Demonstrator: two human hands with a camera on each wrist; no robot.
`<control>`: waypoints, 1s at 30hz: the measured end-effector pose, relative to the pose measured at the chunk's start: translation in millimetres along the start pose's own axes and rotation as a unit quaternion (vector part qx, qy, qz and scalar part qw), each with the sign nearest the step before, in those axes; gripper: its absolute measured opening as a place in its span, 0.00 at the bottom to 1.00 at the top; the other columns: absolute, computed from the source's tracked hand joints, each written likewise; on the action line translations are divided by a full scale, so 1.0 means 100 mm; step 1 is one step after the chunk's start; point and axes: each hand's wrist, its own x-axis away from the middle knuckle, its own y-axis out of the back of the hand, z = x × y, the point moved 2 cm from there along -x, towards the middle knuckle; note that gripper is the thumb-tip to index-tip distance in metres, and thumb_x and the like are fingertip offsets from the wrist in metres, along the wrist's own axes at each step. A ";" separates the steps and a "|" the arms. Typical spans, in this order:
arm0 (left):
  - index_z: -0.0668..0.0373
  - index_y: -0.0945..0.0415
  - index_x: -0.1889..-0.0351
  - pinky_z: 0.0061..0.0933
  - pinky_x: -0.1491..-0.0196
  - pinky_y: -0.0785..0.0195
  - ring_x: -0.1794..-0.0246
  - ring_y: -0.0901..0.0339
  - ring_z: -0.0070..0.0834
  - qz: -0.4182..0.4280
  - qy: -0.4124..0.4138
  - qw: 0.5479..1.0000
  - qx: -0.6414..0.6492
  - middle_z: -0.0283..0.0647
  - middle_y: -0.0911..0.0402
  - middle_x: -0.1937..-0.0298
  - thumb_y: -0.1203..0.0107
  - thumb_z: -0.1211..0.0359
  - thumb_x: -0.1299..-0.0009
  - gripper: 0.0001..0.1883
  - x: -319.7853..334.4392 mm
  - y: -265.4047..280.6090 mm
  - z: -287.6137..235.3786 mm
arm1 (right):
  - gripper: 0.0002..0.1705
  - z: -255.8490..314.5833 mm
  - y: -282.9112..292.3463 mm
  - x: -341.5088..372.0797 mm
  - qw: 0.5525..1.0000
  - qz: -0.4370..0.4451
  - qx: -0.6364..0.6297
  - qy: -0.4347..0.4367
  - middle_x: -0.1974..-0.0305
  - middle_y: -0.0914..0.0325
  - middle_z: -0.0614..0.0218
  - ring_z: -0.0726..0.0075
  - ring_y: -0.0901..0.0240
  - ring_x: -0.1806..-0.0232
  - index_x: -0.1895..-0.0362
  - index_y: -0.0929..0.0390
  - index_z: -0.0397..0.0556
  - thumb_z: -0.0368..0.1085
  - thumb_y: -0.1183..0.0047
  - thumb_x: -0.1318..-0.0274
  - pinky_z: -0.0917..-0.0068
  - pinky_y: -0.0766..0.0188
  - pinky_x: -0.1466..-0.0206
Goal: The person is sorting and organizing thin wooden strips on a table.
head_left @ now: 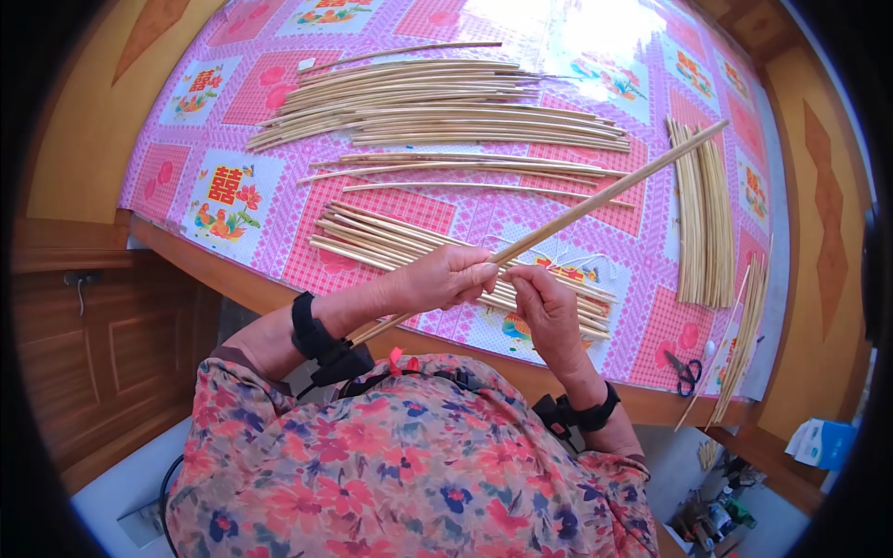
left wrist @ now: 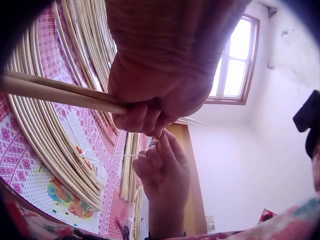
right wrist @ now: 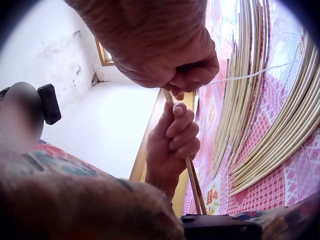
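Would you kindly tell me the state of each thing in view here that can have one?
Left hand: gripping raised sticks.
Right hand: fingers curled, holding string.
Raised sticks: slanting above the tablecloth.
String: trailing from the right hand.
Loose sticks: lying in groups.
Scissors: lying down; blades too small to judge.
Tablecloth: spread out.

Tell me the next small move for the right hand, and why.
Probably wind the white string around the held sticks: the left hand grips them steady, while the right hand, close beside it, holds the string.
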 end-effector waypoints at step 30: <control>0.61 0.33 0.73 0.23 0.75 0.41 0.80 0.39 0.18 -0.044 -0.017 0.996 -0.072 0.30 0.37 0.82 0.61 0.60 0.30 0.16 -0.08 0.02 -0.06 | 0.14 0.02 -0.16 -0.27 0.994 -0.054 -0.079 -0.062 0.77 0.29 0.70 0.83 0.36 0.75 0.65 0.30 0.39 0.39 0.54 0.43 0.82 0.37 0.71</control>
